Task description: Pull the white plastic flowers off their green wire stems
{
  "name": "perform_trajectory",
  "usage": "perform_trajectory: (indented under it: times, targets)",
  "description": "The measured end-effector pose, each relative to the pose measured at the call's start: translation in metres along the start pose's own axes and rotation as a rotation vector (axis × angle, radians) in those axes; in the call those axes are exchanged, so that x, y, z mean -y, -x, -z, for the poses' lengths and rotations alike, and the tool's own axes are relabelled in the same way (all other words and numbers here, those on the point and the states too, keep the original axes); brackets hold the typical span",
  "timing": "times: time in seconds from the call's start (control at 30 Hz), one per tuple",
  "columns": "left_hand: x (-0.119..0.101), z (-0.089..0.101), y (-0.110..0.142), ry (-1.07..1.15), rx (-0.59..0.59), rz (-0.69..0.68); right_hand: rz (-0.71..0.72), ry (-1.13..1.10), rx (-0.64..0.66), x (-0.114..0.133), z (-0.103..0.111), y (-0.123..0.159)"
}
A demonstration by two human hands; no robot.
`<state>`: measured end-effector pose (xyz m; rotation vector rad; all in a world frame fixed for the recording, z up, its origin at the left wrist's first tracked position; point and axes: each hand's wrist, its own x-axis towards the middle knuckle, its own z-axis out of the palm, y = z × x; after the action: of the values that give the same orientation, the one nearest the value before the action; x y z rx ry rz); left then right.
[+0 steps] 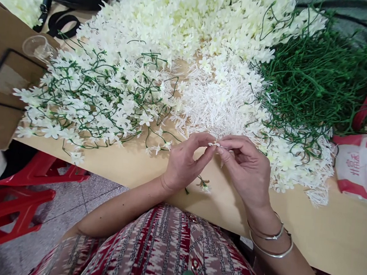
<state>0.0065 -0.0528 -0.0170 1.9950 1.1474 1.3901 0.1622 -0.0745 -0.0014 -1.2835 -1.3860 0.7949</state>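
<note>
Over the near part of the table, my left hand [183, 161] and my right hand [248, 169] meet fingertip to fingertip. My left thumb and forefinger pinch a small white artificial flower [213, 144]. A thin white stamen strand sticks out from between the fingertips of my right hand, close against the flower; its far end is hidden. Below the hands a green stem with a small pale flower [205, 187] shows on the table. Just beyond my fingers lies a heap of loose white stamens [210, 107].
White flowers on green stems [93, 98] are piled at left, and loose cream blossoms [182, 16] at the back. Bare green stems [319, 77] form a heap at right, beside a red-and-white packet [362, 165]. A cardboard box [3, 107], a clear plastic cup [38, 48] and red stools [11, 207] are at left.
</note>
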Motion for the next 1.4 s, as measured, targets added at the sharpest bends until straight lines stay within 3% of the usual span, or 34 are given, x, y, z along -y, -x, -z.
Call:
perform_trajectory:
  times: [0.17,0.27,0.33,0.43,0.53,0.63,0.7,0.8,0.9,1.0,1.07,1.13,1.23,1.4]
  targets:
    - [-0.008,0.004,0.003,0.163,0.099,0.114,0.228,0.229,-0.057,0.000,0.002,0.000]
    - [-0.013,0.012,0.005,0.234,0.149,0.154,0.253,0.244,-0.108,-0.002,0.001,0.002]
    - [-0.014,0.022,0.005,0.189,0.153,0.118,0.208,0.217,-0.116,-0.006,0.001,0.004]
    - [-0.011,0.044,0.006,0.049,0.215,-0.069,0.106,0.150,-0.114,-0.011,0.002,0.007]
    - [-0.006,0.069,0.010,-0.043,0.485,-0.303,0.050,0.097,-0.133,-0.012,0.004,0.008]
    - [0.000,0.086,0.018,-0.171,0.764,-0.409,0.011,0.058,-0.164,-0.010,0.004,0.007]
    - [0.004,0.091,0.023,-0.201,0.859,-0.407,-0.016,0.029,-0.181,-0.007,0.003,0.005]
    - [0.009,0.088,0.029,-0.194,0.910,-0.389,-0.039,-0.007,-0.219,-0.002,0.000,0.003]
    - [0.010,0.075,0.030,-0.185,0.850,-0.375,-0.048,-0.045,-0.263,0.000,-0.001,0.000]
    - [0.005,0.061,0.026,0.017,0.684,-0.300,-0.067,-0.097,-0.284,0.000,0.001,-0.002]
    - [-0.001,0.053,0.020,0.243,0.568,-0.122,-0.089,-0.137,-0.251,-0.003,0.004,-0.001]
    - [-0.007,0.046,0.013,0.434,0.467,0.167,-0.128,-0.194,-0.167,-0.005,0.007,-0.001]
    - [-0.009,0.037,0.003,0.670,0.390,0.507,-0.211,-0.279,-0.009,-0.008,0.012,-0.001]
    - [0.002,0.026,0.000,0.762,0.299,0.698,-0.319,-0.322,0.208,-0.007,0.013,-0.005]
